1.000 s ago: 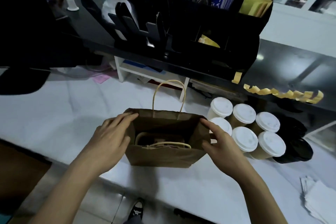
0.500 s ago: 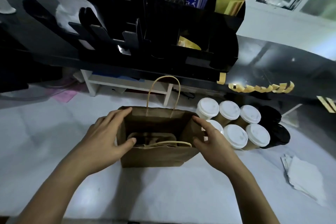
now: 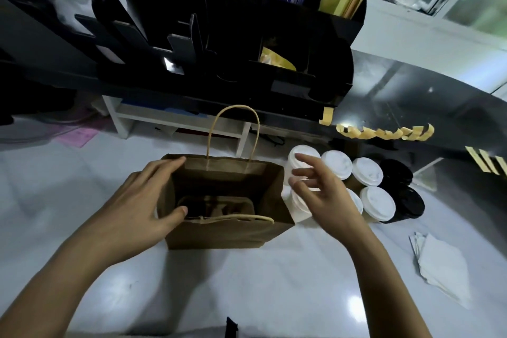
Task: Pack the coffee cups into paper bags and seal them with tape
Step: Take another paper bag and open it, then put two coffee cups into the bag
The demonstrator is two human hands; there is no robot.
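Observation:
A brown paper bag (image 3: 222,233) stands open on the white counter, with a cardboard cup carrier visible inside. My left hand (image 3: 142,200) holds the bag's left wall, fingers on the far rim and thumb at the near edge. My right hand (image 3: 321,189) hovers just right of the bag with fingers spread, over the nearest white-lidded coffee cups (image 3: 367,173). It holds nothing. Several such cups stand in a cluster right of the bag.
Black lids or cups (image 3: 403,192) sit beyond the white-lidded cups. Strips of yellow tape (image 3: 384,133) hang from the edge of the dark shelf. A black organiser (image 3: 247,49) fills the back. White napkins (image 3: 441,263) lie at the right.
My right hand has let go of the bag's right wall and moved right, over the cups, fingers opening. The left hand stays on the bag. The camera has moved closer.

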